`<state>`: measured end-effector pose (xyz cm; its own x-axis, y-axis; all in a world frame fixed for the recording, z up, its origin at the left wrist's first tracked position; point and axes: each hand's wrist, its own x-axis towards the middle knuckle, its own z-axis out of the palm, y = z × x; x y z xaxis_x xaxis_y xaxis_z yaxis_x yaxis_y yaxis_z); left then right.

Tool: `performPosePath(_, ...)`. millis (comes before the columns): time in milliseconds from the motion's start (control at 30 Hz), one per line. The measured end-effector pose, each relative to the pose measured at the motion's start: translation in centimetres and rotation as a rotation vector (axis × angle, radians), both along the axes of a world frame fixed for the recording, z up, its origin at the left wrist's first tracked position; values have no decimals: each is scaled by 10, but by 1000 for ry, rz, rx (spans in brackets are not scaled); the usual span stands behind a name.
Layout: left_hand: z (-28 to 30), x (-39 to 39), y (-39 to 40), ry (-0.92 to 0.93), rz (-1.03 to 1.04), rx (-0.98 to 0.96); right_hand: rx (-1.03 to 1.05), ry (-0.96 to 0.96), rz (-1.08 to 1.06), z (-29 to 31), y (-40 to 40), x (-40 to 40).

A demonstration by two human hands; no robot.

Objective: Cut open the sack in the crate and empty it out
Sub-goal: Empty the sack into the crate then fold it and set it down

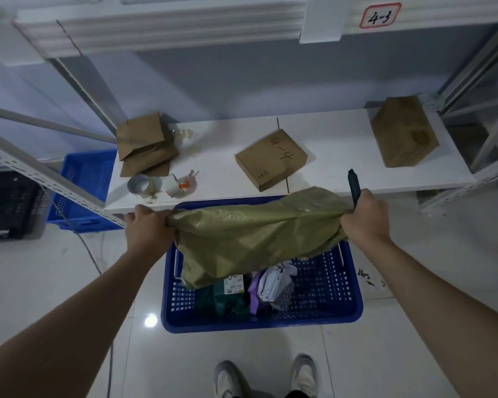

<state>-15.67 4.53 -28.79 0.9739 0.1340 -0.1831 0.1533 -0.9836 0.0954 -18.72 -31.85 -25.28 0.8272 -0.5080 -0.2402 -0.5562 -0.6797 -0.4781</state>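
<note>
- The olive sack [256, 234] hangs stretched between both hands above the blue crate [328, 311], its open lower edge drooping towards the crate's left wall.
- Parcels [273, 285] already lie on the crate floor, so the emptying looks nearly done; whether anything remains inside the sack cannot be told from here.
- Risk: a shake with the mouth near the left wall could throw a remaining parcel over the rim onto the floor.
- Risk: the right hand [365, 216] also carries a dark cutter [354, 185]; if its blade is out, a tug could nick the fabric or a wrist.
- Left hand [145, 222]: fingers clenched on a bunched sack corner.
- Right hand: fist closed around the other corner and the cutter handle together.
</note>
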Motion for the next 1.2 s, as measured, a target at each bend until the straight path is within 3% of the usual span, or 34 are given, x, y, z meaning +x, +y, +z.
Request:
performPosePath(100, 6, 2, -12, -46, 11, -144, -169, 124, 66, 10, 19, -5)
performPosePath(200, 26, 13, -39, -63, -190, -353, -95, 145, 364, 19, 42, -6)
performPosePath(300, 50, 23, -65, -98, -372, -408, -8, 138, 589, 23, 66, 2)
performPosePath(400, 67, 36, -83, -92, -473, -416, 159, 175, 593, 22, 76, 10)
performPosePath(500, 77, 43, -96, -88, -475, -572, 410, 108, 382, 19, 75, 15)
performPosePath(633, 80, 40, -104, -380, -145, -800, 759, 38, 93, 23, 71, 16)
performPosePath(700, 71, 34, -95, -477, 49, -764, 932, 8, -97, 24, 64, 19)
performPosePath(800, 42, 18, -74, -377, 467, -805, 1201, 4, -298, 29, 51, 24)
performPosePath(900, 10, 3, -50, -201, 800, -996, 1293, 13, -392, 35, 37, 25)
performPosePath(1000, -5, -1, -41, 28, 736, -1264, 1303, 6, -432, 33, 25, 22)
performPosePath(1133, -4, 12, -16, -161, 879, -1402, 1270, 48, -493, 26, 17, 16)
performPosePath(1200, 1, 14, -5, 53, 707, -1418, 1224, 71, -506, 27, 15, 14)
